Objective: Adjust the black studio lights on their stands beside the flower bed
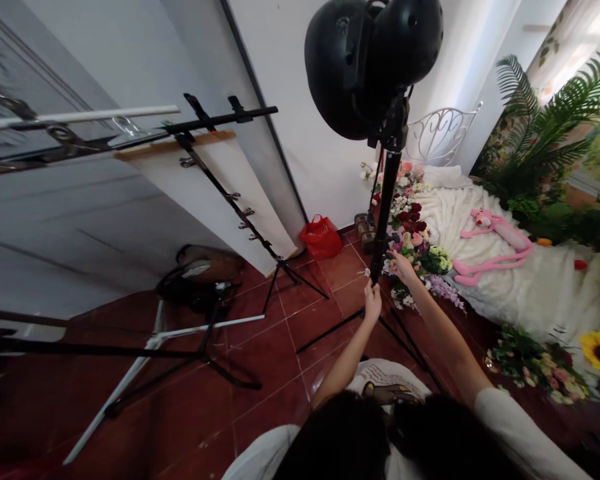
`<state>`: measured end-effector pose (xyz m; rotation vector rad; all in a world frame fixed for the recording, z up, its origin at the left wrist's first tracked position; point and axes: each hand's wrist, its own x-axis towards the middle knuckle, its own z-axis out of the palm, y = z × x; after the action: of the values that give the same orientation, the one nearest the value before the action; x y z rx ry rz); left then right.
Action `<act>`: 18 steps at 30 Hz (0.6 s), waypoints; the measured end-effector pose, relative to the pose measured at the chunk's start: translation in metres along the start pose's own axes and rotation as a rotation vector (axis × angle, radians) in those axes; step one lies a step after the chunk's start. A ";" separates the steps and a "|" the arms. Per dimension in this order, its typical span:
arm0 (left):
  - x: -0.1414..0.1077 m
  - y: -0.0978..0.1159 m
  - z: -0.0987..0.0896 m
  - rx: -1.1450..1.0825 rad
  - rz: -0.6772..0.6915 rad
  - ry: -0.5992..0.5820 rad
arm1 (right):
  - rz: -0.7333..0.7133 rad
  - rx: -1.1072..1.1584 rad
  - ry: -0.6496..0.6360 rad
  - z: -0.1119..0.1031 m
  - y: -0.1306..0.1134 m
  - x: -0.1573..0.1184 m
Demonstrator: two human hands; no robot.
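Note:
A black studio lamp tops a black light stand that rises in front of me. My left hand is wrapped round the lower part of the stand's pole. Higher up and to the right, my right hand is by the pole with its fingers drawn together; what they pinch is too small to make out. Dark tripod legs spread below my hands across the tiled floor. A thin cable hangs along the pole under the lamp.
To the left are a white backdrop board with clips on a stand, a white stand leg and a dark bag. A red bag sits by the wall. Flowers and a bed with a pink plush toy are right.

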<state>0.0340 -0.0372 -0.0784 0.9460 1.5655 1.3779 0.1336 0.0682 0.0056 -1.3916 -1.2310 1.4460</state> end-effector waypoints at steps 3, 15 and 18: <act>-0.022 -0.026 0.013 0.037 -0.168 -0.231 | 0.098 0.279 0.131 -0.016 0.032 -0.037; -0.117 -0.020 0.139 0.092 -0.037 -1.137 | 0.326 0.880 0.890 -0.114 0.172 -0.253; -0.166 -0.011 0.170 0.085 0.046 -1.387 | 0.245 1.002 1.069 -0.123 0.187 -0.310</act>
<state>0.2535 -0.1284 -0.0820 1.4956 0.5091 0.3688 0.3066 -0.2593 -0.0905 -1.2388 0.3349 0.9238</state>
